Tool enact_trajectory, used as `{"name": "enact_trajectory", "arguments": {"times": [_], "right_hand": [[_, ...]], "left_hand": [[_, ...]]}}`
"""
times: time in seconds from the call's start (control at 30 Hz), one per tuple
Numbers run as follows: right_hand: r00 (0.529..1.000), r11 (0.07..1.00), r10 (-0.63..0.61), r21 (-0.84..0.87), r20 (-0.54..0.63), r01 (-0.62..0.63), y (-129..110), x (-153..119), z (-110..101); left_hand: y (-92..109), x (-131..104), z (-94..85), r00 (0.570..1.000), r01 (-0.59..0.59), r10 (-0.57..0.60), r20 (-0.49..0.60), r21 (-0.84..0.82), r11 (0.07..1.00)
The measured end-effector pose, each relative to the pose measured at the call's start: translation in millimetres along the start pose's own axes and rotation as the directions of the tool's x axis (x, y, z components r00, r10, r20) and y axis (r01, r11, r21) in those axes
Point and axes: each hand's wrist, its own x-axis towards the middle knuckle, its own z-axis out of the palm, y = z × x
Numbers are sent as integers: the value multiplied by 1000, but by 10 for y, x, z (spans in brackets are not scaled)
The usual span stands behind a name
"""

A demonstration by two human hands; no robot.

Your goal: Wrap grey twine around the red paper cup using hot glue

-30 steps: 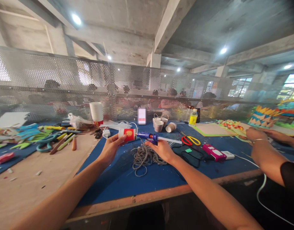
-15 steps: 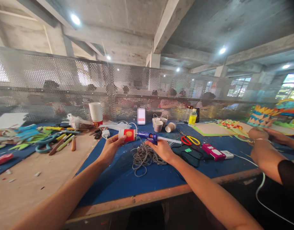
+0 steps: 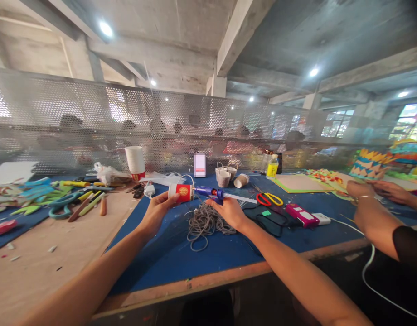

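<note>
A red and white paper cup (image 3: pixel 184 193) lies sideways in my left hand (image 3: pixel 156 209), its fingers wrapped round the base end. My right hand (image 3: pixel 231 212) is closed on a blue glue gun (image 3: pixel 208 192), whose tip is at the cup's right-hand end. A clear glue stick (image 3: pixel 240 198) sticks out of the back of the gun. Below both hands, a tangled heap of grey cord (image 3: pixel 206 222) lies on the blue table mat (image 3: pixel 167 262). Whether the tip touches the cup is too small to tell.
Behind the cord stand small cord-wrapped cups (image 3: pixel 224 178), one tipped over. Scissors (image 3: pixel 269 199) and a magenta box (image 3: pixel 301 215) lie at right, near another person's hands (image 3: pixel 363 190). Stacked paper cups (image 3: pixel 135 159) and tools such as teal scissors (image 3: pixel 64 205) are at left.
</note>
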Motion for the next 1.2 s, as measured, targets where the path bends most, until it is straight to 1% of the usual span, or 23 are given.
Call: {"name": "enact_trajectory", "arguments": {"times": [0.27,0.4,0.57,0.73,0.83,0.97,1.03,1.1,1.2], "right_hand": [[1000,1000,5,-10,-11,-5,9,5,2],[1000,1000,1,-6,-18,-1,15,7,2],[1000,1000,5,6,-13,-5,9,14,-6],[999,1000,21,24,-42,-20,34,20,9],[995,999,12,46,-97,-7,36,15,6],[986,999,36,44,-165,-30,31,29,-42],[986,999,50,27,-159,-46,64,55,-85],[989,997,77,-22,-124,-80,140,82,-145],[989,975,125,-175,-83,-137,332,76,-261]], "left_hand": [[6,-17,5,1000,-10,10,7,26,1000],[53,-41,34,1000,-24,24,5,56,998],[120,-77,67,1000,-8,9,-1,91,996],[125,-88,69,999,-45,43,15,127,991],[97,-82,54,999,-27,24,32,102,994],[49,-41,28,1000,3,-3,2,20,1000],[36,-18,22,1000,3,-3,1,-41,999],[36,-4,23,1000,9,-9,0,-91,996],[51,3,28,1000,25,-27,-8,-142,990]]}}
